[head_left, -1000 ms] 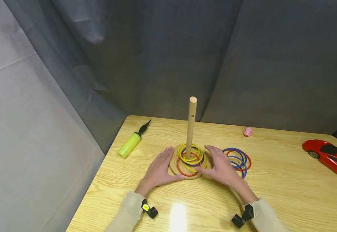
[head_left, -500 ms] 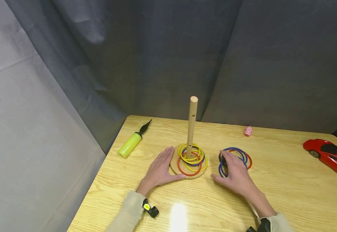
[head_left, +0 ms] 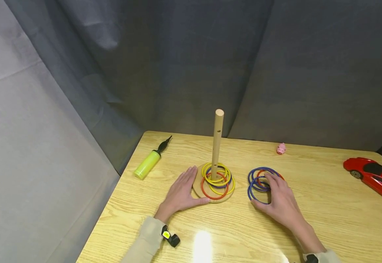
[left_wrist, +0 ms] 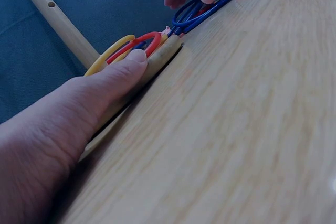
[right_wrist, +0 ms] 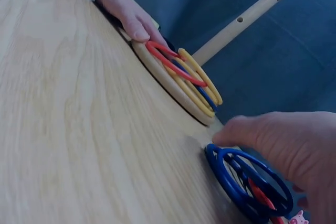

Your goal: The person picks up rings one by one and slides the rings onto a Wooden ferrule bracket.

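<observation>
A wooden peg [head_left: 217, 142] stands upright on a round wooden base [head_left: 198, 188]. Several yellow, red and blue rings [head_left: 215, 185] lie loosely round its foot. My left hand [head_left: 181, 191] rests at the base's left side, fingers straight along the edge, thumb [left_wrist: 123, 74] lying on the near rim. To the right, a loose pile of blue and red rings [head_left: 254, 186] lies on the table. Over its right part is my right hand [head_left: 281, 201], thumb and fingers spread apart, the thumb [right_wrist: 231, 132] right at a blue ring's rim. Part of the pile is hidden under that hand.
At the back left lies a green hand pump [head_left: 148, 164] with a black nozzle. A small pink pig toy [head_left: 281, 148] is near the rear edge. A red toy car [head_left: 375, 179] stands at the far right. Dark cloth [head_left: 184, 73] hangs behind the wooden table [head_left: 237, 233].
My right hand has left the base's right side and moved right to the loose pile of rings. My left hand stays at the base.
</observation>
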